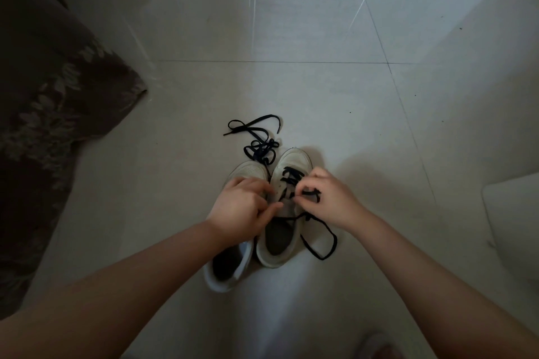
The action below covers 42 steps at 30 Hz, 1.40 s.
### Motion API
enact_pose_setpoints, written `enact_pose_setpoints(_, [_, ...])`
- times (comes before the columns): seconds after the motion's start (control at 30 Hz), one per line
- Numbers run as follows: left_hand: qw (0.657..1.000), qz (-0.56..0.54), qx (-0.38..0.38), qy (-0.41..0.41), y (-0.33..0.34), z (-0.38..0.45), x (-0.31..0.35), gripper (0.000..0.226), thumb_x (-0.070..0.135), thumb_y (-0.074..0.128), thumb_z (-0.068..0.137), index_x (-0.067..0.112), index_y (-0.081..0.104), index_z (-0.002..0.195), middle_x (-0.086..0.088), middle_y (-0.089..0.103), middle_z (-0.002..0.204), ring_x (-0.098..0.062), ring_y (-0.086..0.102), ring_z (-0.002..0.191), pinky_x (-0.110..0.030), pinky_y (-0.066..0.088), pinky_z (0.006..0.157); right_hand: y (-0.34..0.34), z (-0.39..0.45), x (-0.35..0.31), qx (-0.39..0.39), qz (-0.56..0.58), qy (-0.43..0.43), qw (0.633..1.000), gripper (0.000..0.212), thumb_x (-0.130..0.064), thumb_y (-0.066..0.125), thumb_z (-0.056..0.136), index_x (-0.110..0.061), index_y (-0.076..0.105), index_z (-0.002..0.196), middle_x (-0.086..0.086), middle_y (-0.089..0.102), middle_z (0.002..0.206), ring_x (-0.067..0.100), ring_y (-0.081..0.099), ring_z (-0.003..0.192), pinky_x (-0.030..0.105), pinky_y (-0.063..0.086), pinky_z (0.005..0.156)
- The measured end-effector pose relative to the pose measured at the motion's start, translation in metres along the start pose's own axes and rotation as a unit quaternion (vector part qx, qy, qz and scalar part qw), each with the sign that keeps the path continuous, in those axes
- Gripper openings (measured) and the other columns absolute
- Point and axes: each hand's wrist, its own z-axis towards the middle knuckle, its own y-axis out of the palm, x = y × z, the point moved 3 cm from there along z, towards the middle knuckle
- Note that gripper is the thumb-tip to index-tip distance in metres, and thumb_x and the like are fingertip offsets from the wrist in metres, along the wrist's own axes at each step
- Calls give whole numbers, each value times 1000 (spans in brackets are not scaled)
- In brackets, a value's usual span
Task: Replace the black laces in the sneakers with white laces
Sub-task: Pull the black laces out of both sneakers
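Right shoe [284, 213]: white, on the floor [291, 81], toe pointing away, black lace [291, 176] threaded only through the eyelets nearer the toe
Left shoe [230, 259]: touching the right shoe's left side, no lace visible in it, toe partly under the left hand
Left hand [243, 207]: loosely curled on the right shoe's left edge, one finger reaching toward the tongue; can't tell whether it's pinching anything
Right hand [329, 198]: over the right shoe's right edge, fingertips pinched together on a stretch of the black lace
Lace tail [320, 242]: drops from the right hand and loops on the floor just right of the right shoe's heel
Loose lace [259, 140]: black, tangled heap on the floor just beyond the two toes, free of both shoes
Blanket [52, 102]: brown, leaf pattern, well off to the left of the shoes
White laces: can't spot any
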Motion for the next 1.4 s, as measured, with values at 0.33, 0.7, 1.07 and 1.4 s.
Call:
enact_pose_setpoints(0.33, [978, -4, -137, -156, 11, 24, 19, 60, 28, 59, 86, 20, 28, 137, -8, 43, 126, -29, 56, 103, -35, 41, 68, 12, 9, -32, -62, -214, 68, 973, 49, -52, 64, 74, -24, 53, 113, 0, 40, 116, 21, 53, 104, 29, 37, 72])
enact_pose_setpoints(0.7, [966, 224, -118, -52, 30, 27, 30, 64, 30, 73, 73, 20, 42, 128, -12, 40, 130, -23, 54, 101, -30, 45, 69, 10, 0, -27, -10, -230, 97, 968, 24, -32, 50, 86, -15, 62, 99, -3, 48, 115, 21, 55, 96, 28, 37, 65])
enact_pose_setpoints(1.07, [996, 61, 68, 17, 20, 23, 21, 28, 18, 63, 67, 15, 58, 95, -1, 60, 74, -16, 56, 45, -17, 23, 34, 0, -6, -3, 79, -194, 125, 970, 33, -43, 55, 84, -27, 67, 111, -11, 55, 128, 17, 51, 116, 29, 45, 85])
enact_pose_setpoints(1.4, [996, 18, -4, -86, 17, 19, 21, 48, 13, 50, 84, 15, 43, 131, -4, 61, 108, -27, 65, 76, -27, 34, 49, 15, 10, 12, 52, -62, 60, 995, 15, -19, 65, 79, -6, 67, 86, 3, 53, 125, 23, 47, 116, 26, 37, 95])
